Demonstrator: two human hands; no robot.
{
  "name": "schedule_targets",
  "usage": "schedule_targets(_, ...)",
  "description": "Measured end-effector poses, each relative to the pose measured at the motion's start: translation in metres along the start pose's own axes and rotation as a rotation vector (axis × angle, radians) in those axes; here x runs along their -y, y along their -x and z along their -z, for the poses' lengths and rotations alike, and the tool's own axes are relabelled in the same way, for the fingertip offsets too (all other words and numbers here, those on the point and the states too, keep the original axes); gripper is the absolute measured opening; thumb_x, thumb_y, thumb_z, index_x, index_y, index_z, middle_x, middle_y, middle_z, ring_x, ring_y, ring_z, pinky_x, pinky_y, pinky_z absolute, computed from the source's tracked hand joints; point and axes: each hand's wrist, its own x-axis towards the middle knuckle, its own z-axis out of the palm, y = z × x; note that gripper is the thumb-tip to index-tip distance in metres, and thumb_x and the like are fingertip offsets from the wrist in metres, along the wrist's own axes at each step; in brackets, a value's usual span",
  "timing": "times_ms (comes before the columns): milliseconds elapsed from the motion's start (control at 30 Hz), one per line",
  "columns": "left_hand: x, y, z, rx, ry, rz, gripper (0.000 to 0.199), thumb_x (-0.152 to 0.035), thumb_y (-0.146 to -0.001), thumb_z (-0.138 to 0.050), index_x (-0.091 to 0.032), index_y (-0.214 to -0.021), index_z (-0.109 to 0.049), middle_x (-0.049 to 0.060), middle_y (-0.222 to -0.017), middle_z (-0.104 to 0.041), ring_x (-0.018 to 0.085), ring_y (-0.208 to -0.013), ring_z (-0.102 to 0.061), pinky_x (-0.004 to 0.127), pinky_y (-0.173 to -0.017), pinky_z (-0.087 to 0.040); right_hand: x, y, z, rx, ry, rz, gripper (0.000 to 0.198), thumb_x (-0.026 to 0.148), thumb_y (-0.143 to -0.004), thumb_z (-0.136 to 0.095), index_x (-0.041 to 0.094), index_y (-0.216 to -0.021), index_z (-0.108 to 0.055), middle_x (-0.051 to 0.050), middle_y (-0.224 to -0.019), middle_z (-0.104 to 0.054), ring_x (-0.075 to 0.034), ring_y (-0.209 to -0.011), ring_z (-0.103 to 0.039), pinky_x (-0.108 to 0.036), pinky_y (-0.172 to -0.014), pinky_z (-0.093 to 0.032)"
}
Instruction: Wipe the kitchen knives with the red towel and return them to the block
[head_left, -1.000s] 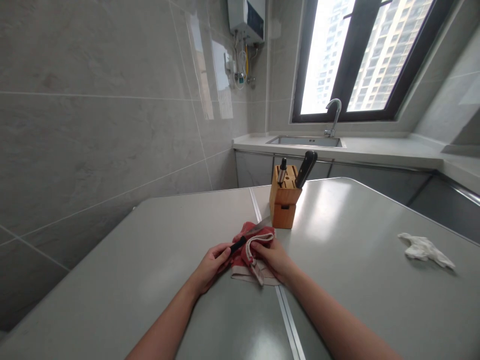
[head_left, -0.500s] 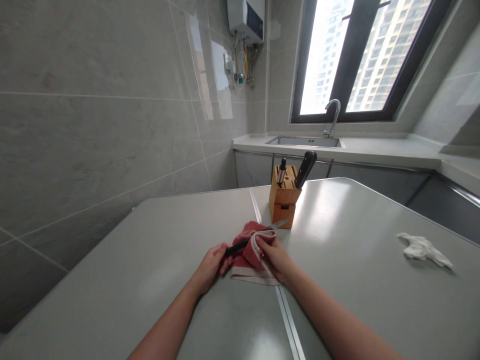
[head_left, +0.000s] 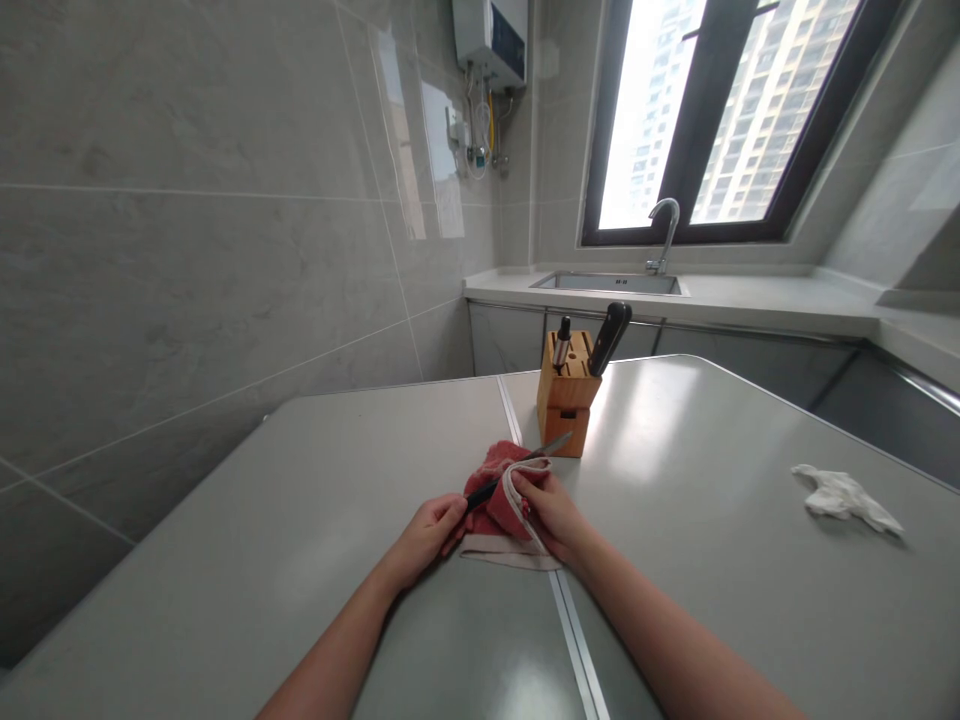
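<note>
Through the head camera, I am closing my left hand (head_left: 429,528) around the black handle of a slim steel-bladed knife (head_left: 517,465), fingers wrapped tight. My right hand (head_left: 546,512) is pinching a folded red cloth with a pale cream border (head_left: 496,497) around the blade, just ahead of the handle grip; the thumb and fingers are pressing the fabric against the steel. Beyond that pinch, the bare blade tip is poking out toward the wooden knife block (head_left: 568,392), which is standing just past the tip with two dark-handled tools in its slots. The cloth's lower fold is resting on the grey metal table (head_left: 315,520) beneath both grips. Well off to the right of my right hand, a crumpled white rag (head_left: 846,496) is lying.

I judge the wiping of the blade to be under way. The next stroke, I reckon, is calling for the fabric to stay between fingers and edge.
</note>
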Motion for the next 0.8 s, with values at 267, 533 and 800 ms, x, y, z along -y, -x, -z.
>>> schedule_targets(267,-0.0027,0.0010,-0.0005,-0.014,-0.025,0.007,0.041,-0.049,-0.086,-0.044,-0.012,-0.071,-0.054,-0.006,-0.053,-0.040,0.004,-0.040,-0.030,0.018,-0.040,-0.019,0.0030,0.0020,-0.0036,0.002,-0.043,-0.049,0.032,0.034,-0.067,-0.074,0.018,-0.091,-0.060,-0.005,-0.087,-0.070,-0.022,-0.081,-0.066,-0.037,-0.081,-0.050)
schedule_targets(533,-0.0004,0.0007,-0.0003,-0.027,-0.040,-0.006,0.038,-0.047,-0.085,-0.047,-0.012,-0.074,-0.056,-0.004,-0.056,-0.045,0.005,-0.041,-0.035,0.018,-0.040,-0.023,-0.0017,-0.0003,0.0006,0.029,-0.057,-0.014,0.033,0.031,-0.068,-0.073,0.019,-0.095,-0.060,-0.005,-0.089,-0.069,-0.022,-0.083,-0.065,-0.039,-0.084,-0.048)
schedule_targets(800,0.0037,0.0004,-0.0010,-0.039,-0.063,-0.030,0.034,-0.045,-0.086,-0.047,-0.013,-0.077,-0.054,-0.005,-0.057,-0.046,0.004,-0.039,-0.034,0.017,-0.038,-0.024,0.0011,0.0016,-0.0015,0.067,0.032,0.009,0.026,0.030,-0.070,-0.071,0.018,-0.092,-0.062,-0.005,-0.089,-0.070,-0.021,-0.082,-0.065,-0.037,-0.083,-0.048)
